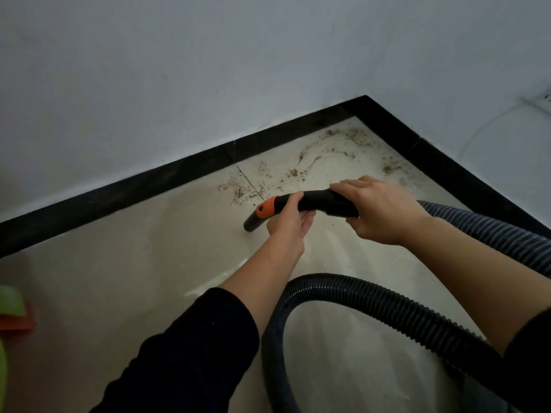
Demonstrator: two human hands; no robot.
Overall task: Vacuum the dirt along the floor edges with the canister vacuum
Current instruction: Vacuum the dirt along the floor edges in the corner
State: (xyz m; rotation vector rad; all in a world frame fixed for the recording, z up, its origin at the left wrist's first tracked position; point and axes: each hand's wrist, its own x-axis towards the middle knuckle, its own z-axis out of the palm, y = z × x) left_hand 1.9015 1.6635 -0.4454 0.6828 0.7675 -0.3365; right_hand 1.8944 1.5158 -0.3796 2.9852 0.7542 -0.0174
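We see a pale grey wall [208, 70] filling the upper part of the view, and under it a light glossy floor [119, 278]. A black skirting [119, 198] runs between them and turns a corner at the upper right; we place everything else from that skirting corner.

Well away from the corner, nearest to us, a ribbed hose [387, 302] curves in a wide loop over the floor. Another stretch of it comes in from the right edge, just off the right-hand run of skirting, and joins the back of the handle.

Two forearms reach toward the corner out of dark sleeves [193, 353]. Between them they carry the black curved handle [316, 201] of the vacuum, which lies crosswise in front of the corner. The right hand [378, 210] is wrapped over its rear end, where the hose begins, with the fingers curled over the top. The left hand [287, 223] grips it further forward from below, with the fingers folded over the tube.

Brown dirt [298, 171] is scattered in streaks and specks from the corner out to a tile joint, between the skirting and the handle.

Just ahead of the left hand sits an orange collar [266, 207], and beyond it the short black nozzle [253, 223] slants down to the floor, on the near side of the dirt. We cannot tell whether its mouth touches.

Far from the corner, at the left edge, lies a blurred green and orange object [12, 305].
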